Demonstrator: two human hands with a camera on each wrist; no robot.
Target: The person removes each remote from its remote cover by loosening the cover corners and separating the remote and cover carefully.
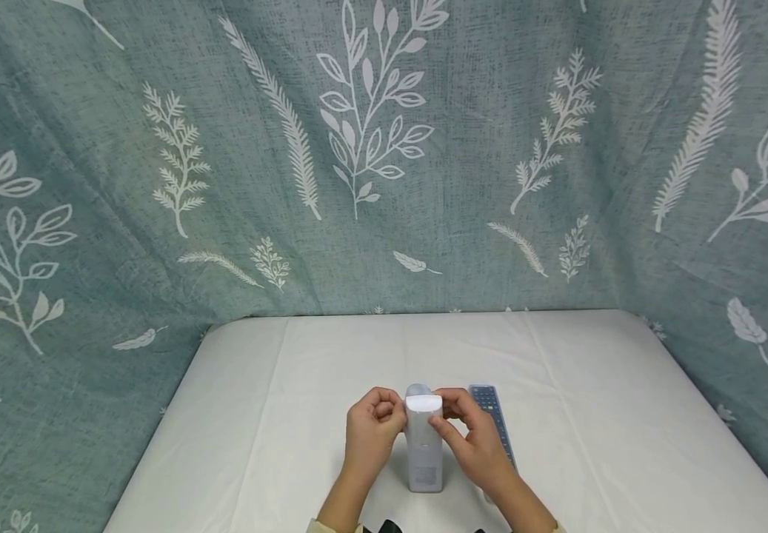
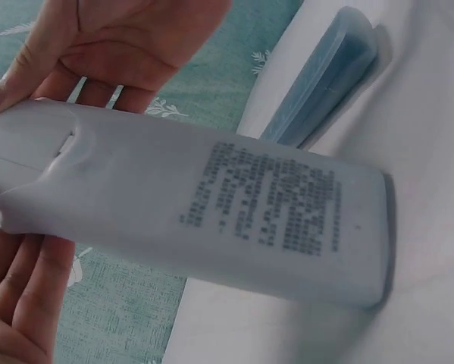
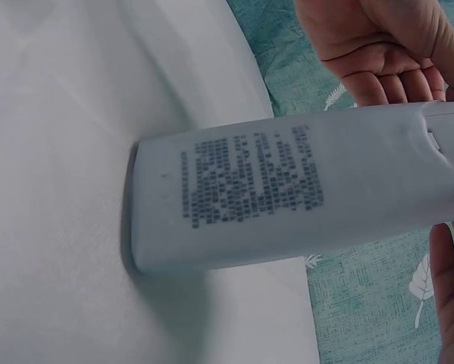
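A white remote control [image 1: 423, 404] stands on end on the table, its back with printed text facing me. A translucent sleeve [image 2: 158, 174] covers its lower part, with a wavy edge near the upper end. My left hand [image 1: 375, 429] pinches the sleeve at the upper left edge. On the other side my right hand [image 1: 473, 437] grips the remote's upper end, thumb on the back and fingers behind. The right wrist view shows the sleeved lower end [image 3: 227, 182] against the white cloth. The remote's front is hidden.
Right of the hands lies a second remote control [image 1: 490, 406] with a blue face, partly behind my right hand; its blue casing [image 2: 325, 76] also shows in the left wrist view. White cloth [image 1: 290, 414] covers the table, and a green leaf-patterned curtain [image 1: 457, 185] hangs around it.
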